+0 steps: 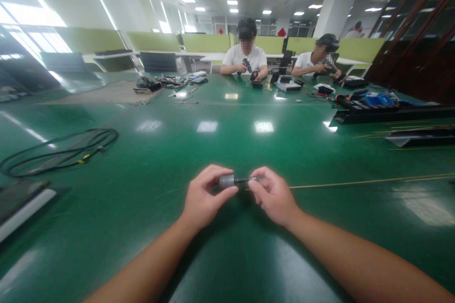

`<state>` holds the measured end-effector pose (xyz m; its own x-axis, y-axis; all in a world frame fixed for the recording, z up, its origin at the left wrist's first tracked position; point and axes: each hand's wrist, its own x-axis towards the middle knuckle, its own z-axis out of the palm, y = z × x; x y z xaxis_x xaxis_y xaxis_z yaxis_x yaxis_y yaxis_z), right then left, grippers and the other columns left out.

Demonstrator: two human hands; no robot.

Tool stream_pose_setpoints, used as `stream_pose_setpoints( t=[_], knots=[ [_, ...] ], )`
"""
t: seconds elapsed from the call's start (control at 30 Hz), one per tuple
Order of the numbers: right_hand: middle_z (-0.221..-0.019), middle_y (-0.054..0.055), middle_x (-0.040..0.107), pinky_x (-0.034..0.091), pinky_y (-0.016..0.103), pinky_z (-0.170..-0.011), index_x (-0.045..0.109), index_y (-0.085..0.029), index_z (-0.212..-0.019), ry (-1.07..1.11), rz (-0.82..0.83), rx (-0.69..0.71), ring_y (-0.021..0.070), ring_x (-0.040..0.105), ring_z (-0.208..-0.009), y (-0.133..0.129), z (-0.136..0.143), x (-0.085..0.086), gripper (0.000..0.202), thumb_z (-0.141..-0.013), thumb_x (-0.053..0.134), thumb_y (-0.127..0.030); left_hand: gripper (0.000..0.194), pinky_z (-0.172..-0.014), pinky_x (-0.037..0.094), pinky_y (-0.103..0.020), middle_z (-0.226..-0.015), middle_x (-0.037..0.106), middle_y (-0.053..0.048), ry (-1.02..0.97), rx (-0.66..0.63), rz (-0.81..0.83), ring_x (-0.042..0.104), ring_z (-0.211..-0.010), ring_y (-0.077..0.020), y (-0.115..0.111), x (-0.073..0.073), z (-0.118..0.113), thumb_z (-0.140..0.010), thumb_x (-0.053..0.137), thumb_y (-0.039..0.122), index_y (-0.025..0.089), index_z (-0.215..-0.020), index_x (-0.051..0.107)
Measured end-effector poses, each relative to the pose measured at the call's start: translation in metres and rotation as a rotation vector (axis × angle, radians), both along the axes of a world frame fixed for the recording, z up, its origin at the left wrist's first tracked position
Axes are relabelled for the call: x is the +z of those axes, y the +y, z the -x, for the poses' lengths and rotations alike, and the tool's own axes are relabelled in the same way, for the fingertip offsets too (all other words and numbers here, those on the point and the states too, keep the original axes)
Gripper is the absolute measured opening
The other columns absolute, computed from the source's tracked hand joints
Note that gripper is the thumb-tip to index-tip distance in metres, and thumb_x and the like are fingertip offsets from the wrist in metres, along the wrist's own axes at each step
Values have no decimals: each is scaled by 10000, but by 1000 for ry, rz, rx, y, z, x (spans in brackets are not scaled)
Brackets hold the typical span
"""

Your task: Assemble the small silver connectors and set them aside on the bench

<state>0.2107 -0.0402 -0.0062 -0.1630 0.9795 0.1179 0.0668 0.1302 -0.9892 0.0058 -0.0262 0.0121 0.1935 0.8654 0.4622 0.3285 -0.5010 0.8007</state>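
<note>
My left hand [206,194] is closed around a short grey cylinder [226,181], fingers behind it and thumb along its near side. A thin dark shaft [241,180] sticks out of the cylinder to the right. With thumb and fingertips, my right hand [272,194] pinches the far end of this shaft, where a small silvery tip shows. The piece lies about level, just over the green tabletop [220,147]. What exactly the piece is, I cannot make out. Beside my right hand, a long thin yellow rod [334,184] runs off to the right.
A coiled black cable [60,151] lies at left, above a dark flat device [24,203] with a pale edge. Black channels [394,114] and more thin rods are at right. Across the table, two people [243,59] handle tools among several parts and cables [177,80].
</note>
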Motion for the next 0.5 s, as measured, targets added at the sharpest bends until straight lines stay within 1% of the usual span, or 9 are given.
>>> stream_pose_setpoints(
  t=[0.17, 0.5],
  knots=[
    [-523, -71, 529, 340, 188, -429, 576, -199, -968, 3, 1, -8, 98, 449, -430, 0, 0, 0, 226, -910, 606, -416, 273, -812, 488, -320, -962, 678, -59, -14, -1, 11, 647, -889, -213, 0, -1, 0, -762, 821, 330, 212, -993, 736],
    [-518, -73, 531, 338, 190, -426, 572, -193, -976, 8, 6, -13, 98, 445, -422, 0, 1, 0, 248, -909, 602, -429, 287, -792, 489, -312, -952, 673, -61, -45, 13, 50, 642, -874, -211, 0, 1, -1, -747, 828, 336, 199, -982, 737]
  ],
)
